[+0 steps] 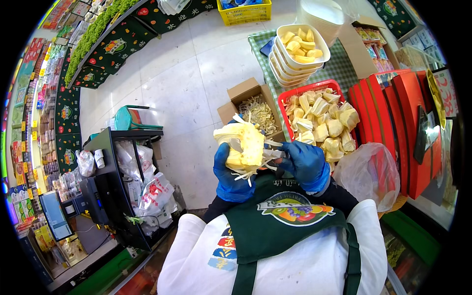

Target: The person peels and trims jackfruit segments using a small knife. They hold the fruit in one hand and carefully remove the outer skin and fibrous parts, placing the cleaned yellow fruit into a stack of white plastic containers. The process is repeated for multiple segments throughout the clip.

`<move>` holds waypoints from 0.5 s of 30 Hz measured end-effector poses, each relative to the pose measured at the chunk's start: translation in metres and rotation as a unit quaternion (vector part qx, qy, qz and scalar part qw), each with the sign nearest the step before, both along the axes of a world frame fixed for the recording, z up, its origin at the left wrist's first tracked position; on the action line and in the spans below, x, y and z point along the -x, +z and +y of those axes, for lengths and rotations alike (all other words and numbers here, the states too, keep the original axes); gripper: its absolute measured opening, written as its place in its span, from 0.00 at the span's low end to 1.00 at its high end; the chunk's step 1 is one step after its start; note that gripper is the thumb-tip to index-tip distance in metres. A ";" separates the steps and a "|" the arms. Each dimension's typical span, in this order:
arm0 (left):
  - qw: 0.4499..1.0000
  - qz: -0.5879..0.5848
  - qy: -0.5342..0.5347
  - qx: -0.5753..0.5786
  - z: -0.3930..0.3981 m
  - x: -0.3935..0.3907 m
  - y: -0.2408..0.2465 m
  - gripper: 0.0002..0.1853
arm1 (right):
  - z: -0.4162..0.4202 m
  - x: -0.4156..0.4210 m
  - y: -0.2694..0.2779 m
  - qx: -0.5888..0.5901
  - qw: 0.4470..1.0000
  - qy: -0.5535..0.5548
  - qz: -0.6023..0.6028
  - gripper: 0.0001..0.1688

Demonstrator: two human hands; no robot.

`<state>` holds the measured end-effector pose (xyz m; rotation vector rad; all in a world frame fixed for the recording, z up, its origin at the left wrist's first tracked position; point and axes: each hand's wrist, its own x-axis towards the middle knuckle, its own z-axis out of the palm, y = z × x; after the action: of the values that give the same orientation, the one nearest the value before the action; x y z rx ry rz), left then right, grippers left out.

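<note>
My left hand (232,182), in a blue disposable glove, holds a chunk of jackfruit (252,143) in front of my apron. Pale fibres hang from the chunk's lower edge. In my right hand (308,164), also gloved in blue, is a knife (272,154), its metal blade against the chunk's right side. A curved grey piece, perhaps part of the blade, shows at the fruit's opening. Just beyond my right hand, a red plastic basket (282,108) holds many jackfruit chunks (320,110).
Behind the fruit stands an open cardboard box (243,89) of stringy scraps (260,112). Stacked white containers (289,73), the top one holding yellow jackfruit pods (300,44), stand on a checked cloth (260,42). Red boxes (378,107) and a clear plastic bag (368,173) are at right.
</note>
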<state>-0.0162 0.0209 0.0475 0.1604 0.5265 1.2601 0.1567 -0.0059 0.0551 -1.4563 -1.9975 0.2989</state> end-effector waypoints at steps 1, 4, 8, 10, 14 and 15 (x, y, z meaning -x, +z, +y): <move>1.000 -0.010 0.002 0.006 0.000 0.000 0.001 0.36 | 0.002 0.000 0.004 0.001 1.000 0.000 -0.010 0.19; 0.999 -0.040 0.000 -0.005 0.000 0.001 -0.001 0.35 | 0.005 0.002 0.012 0.003 1.000 -0.001 -0.030 0.18; 0.997 0.074 -0.035 0.005 -0.004 -0.003 0.011 0.36 | 0.015 0.011 0.014 -0.014 1.000 0.000 -0.005 0.17; 0.998 0.039 -0.050 -0.004 -0.004 -0.002 0.011 0.35 | 0.014 0.010 0.010 -0.013 1.000 0.006 0.001 0.17; 0.998 0.011 -0.009 0.062 -0.003 0.000 0.004 0.35 | 0.009 0.002 0.000 0.024 0.999 -0.008 -0.043 0.15; 0.997 0.002 -0.001 0.074 -0.002 0.001 0.002 0.35 | 0.009 0.002 -0.002 0.024 0.999 -0.010 -0.046 0.15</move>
<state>-0.0173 0.0185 0.0492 0.0403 0.6210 1.2136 0.1547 0.0028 0.0530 -1.5456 -2.0602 0.2777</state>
